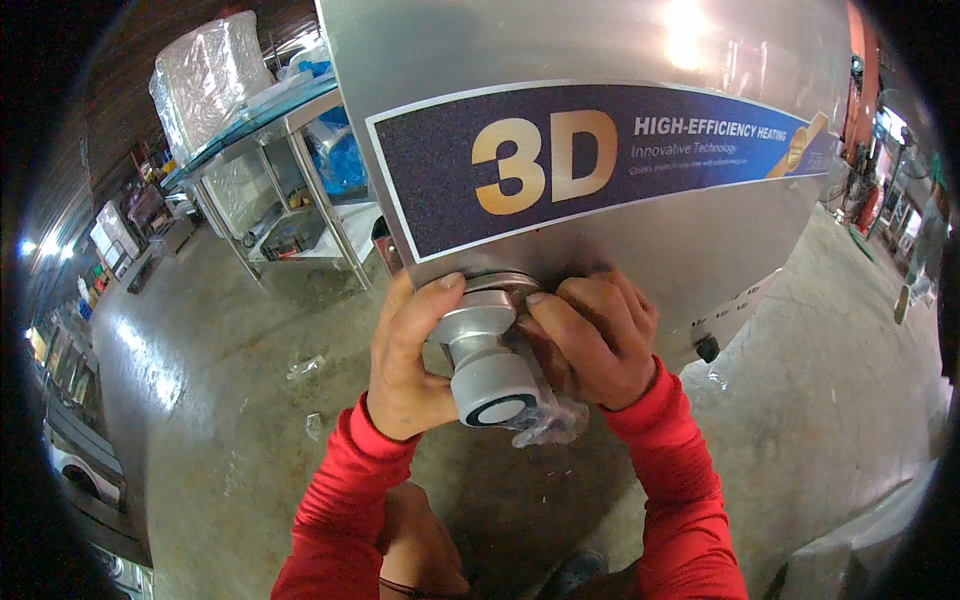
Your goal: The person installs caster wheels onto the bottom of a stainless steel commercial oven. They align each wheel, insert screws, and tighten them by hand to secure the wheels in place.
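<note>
A silver-grey knob (493, 378) with a dark ring on its rounded end sticks out from the lower edge of a stainless steel cabinet (600, 30). Behind the knob lies a round metal ring (499, 282), close against the steel panel. My left hand (405, 365) is closed round the knob's left side, its thumb on the ring. On the other side my right hand (605, 335) is curled, with its fingertips pinching at the ring's right edge; what lies under those fingers is partly hidden. Crumpled clear plastic film (557, 420) hangs beneath the knob, below my right hand.
A wide dark label (440, 190) with gold characters covers the cabinet's front. At left stands a steel-legged table (305, 160) with a plastic-wrapped bulky item (208, 80) near it. Plastic scraps (305, 367) lie on the concrete floor (220, 420). A black foot (708, 349) shows under the cabinet.
</note>
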A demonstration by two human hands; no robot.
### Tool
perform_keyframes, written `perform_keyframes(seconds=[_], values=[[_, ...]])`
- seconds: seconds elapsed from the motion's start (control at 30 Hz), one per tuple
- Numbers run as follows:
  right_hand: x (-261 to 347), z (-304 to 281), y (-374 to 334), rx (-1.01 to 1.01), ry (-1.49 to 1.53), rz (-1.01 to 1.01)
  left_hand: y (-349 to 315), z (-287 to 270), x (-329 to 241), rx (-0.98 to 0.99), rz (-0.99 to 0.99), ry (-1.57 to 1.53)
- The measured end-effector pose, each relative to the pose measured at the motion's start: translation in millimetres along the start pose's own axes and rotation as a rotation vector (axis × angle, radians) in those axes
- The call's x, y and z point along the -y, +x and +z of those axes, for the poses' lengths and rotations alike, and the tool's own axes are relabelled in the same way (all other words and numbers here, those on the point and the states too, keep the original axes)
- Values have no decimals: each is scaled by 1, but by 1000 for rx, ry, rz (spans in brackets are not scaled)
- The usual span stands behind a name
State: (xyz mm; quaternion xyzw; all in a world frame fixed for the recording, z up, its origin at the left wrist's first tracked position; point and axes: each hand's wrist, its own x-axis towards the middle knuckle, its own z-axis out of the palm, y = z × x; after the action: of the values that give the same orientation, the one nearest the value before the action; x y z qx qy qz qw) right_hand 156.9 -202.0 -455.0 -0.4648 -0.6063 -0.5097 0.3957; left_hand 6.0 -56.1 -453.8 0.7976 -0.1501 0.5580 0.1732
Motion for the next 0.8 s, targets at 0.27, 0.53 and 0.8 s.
perform_keyframes(seconds=[0.27,0.53,0.8], values=[[3,2,0,-96,78,86,-8,10,6,-93,3,55],[2,7,-1,-136,74,83,-10,7,5,-57,-31,55],[6,6,-4,-110,-2,72,-6,12,7,-99,33,96]])
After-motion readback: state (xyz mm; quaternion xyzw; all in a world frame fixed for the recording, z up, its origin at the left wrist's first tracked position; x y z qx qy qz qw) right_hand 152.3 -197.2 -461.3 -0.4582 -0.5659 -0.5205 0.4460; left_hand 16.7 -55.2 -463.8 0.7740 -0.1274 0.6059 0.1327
